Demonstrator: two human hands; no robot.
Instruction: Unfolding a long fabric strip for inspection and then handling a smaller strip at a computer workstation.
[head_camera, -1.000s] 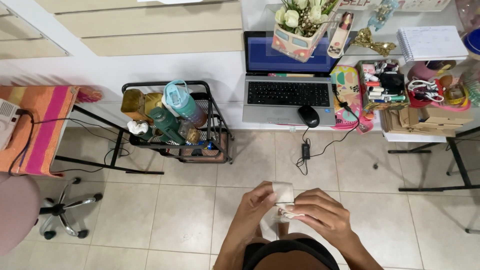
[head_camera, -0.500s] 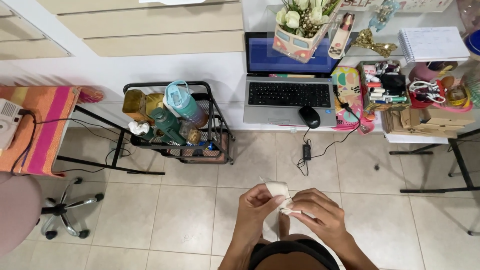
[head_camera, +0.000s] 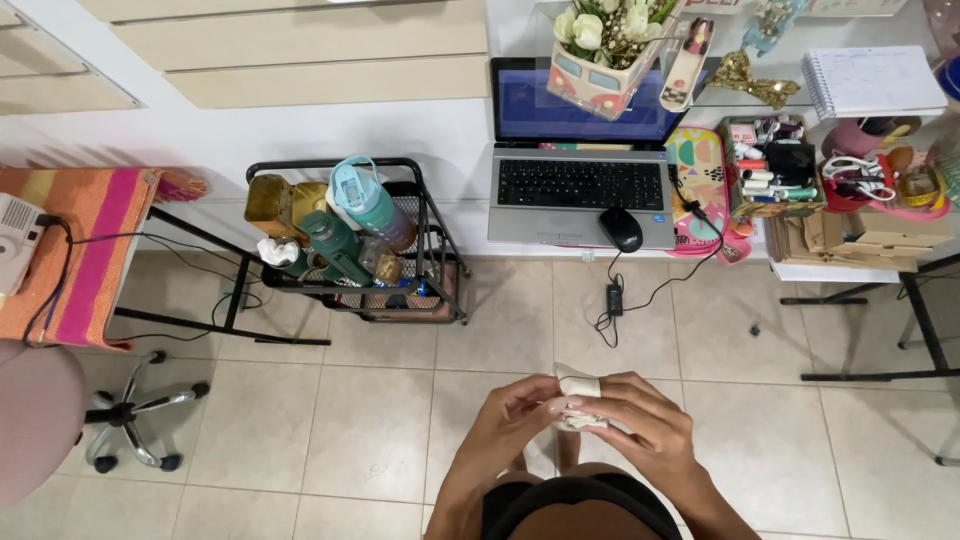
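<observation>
Though mostly hidden, the small pale cloth (head_camera: 578, 388) pinched between left hand (head_camera: 512, 415) and right hand (head_camera: 640, 428) above the tiled floor (head_camera: 330, 420) looks light and soft — best gripped by its edges.

Both bare forearms rise from the lower edge and converge at centre. The left hand (head_camera: 508, 415) has fingers curled inward, tips pinched; the right hand (head_camera: 640, 425) lies knuckles-up, fingers bent, meeting the left at the fingertips.

cream cloth (head_camera: 578, 388), teal bottle (head_camera: 365, 200), striped orange-pink mat (head_camera: 85, 240)
</observation>
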